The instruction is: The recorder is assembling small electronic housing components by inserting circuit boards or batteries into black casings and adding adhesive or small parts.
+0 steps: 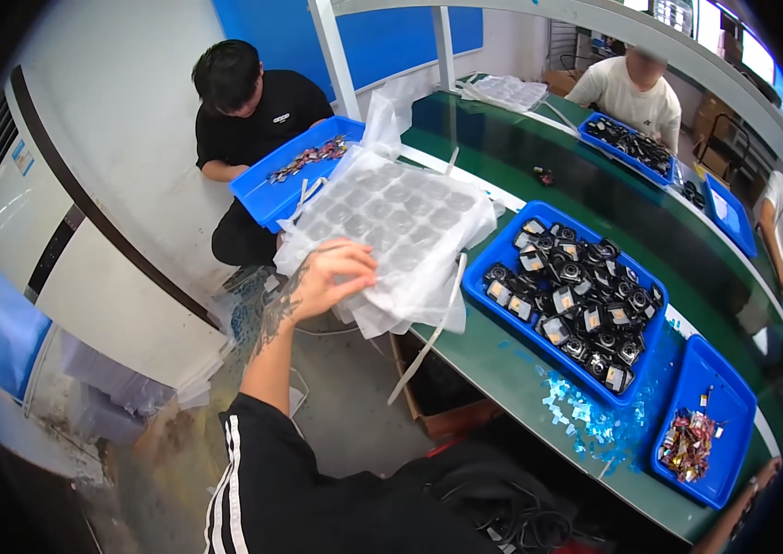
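The left hand (328,277) reaches forward on an outstretched, tattooed forearm, palm down, its grip curled onto the near edge of the stack of clear plastic trays (391,231) overhanging the green table (502,369); the right hand (760,475) barely shows at the frame's lower right, grip unreadable; a blue bin of black parts (568,295) sits just beside the trays.

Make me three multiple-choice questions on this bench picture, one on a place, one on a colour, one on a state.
1. Where does the left hand rest?
A. on the stack of clear trays
B. in a bin
C. on the floor

2. What colour is the bin of black parts?
A. red
B. blue
C. grey

3. What is in the clear trays' pockets?
A. black parts
B. foil scraps
C. nothing visible

Answers: 1 A, fingers lie on the stack's near edge. 2 B, its walls are blue. 3 C, the pockets look empty.
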Available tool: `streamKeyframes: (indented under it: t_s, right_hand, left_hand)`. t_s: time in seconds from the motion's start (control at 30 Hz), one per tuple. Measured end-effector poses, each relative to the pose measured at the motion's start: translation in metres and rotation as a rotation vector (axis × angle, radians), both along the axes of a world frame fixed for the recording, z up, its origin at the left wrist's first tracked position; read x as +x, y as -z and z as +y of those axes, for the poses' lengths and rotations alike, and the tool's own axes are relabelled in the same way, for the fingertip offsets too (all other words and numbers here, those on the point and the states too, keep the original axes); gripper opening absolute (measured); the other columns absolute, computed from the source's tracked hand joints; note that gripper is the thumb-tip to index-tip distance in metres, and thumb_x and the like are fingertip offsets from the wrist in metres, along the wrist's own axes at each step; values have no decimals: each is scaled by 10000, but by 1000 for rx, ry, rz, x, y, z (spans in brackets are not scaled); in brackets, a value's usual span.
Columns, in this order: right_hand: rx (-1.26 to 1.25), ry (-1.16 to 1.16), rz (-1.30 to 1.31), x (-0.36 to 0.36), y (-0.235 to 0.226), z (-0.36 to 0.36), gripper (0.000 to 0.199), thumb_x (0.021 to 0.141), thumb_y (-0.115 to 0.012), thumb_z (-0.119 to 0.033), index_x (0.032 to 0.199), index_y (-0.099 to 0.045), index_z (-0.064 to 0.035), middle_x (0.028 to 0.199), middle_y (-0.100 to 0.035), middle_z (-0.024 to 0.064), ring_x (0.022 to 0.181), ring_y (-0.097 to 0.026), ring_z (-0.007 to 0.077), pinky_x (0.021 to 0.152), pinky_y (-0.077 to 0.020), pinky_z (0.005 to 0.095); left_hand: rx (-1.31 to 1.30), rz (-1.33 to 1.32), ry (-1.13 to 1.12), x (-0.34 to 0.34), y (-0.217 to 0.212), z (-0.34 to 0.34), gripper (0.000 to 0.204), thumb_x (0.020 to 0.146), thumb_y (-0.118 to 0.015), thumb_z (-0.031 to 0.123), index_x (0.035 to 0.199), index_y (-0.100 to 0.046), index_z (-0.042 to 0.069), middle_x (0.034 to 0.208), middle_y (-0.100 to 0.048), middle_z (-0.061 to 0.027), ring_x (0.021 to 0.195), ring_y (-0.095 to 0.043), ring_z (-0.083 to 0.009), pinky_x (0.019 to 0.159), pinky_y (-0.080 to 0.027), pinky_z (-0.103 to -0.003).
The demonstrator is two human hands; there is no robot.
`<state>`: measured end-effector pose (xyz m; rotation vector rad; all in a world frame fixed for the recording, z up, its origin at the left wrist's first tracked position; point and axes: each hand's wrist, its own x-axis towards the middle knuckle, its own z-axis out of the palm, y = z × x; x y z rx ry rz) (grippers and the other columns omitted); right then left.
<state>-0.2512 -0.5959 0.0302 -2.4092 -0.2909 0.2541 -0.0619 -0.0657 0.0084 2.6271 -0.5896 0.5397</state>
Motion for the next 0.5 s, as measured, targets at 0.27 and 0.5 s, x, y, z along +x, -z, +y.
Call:
streamKeyframes:
  t_s: [0.27,0.5]
  right_hand:
    - [-257,-247,95,29,-71,29,188,935,-574,-182,949,-664,-17,856,-639,176,788,-619,344,766,-496,392]
    - [147,-638,-35,192,-71,150,194,882,-660,-217,829,-660,-30,767,-619,115,657,-614,265,596,-487,356]
  left_hand:
    - [57,-245,-215,121,-68,-56,196,859,-664,282,870,-720,94,767,-679,-87,764,-658,-258,681,-503,-347]
    - [216,-128,229,135,-73,-63,483,862,-658,336,1259,-589,70,1325,-525,-214,1217,-502,-372,1037,-397,-410]
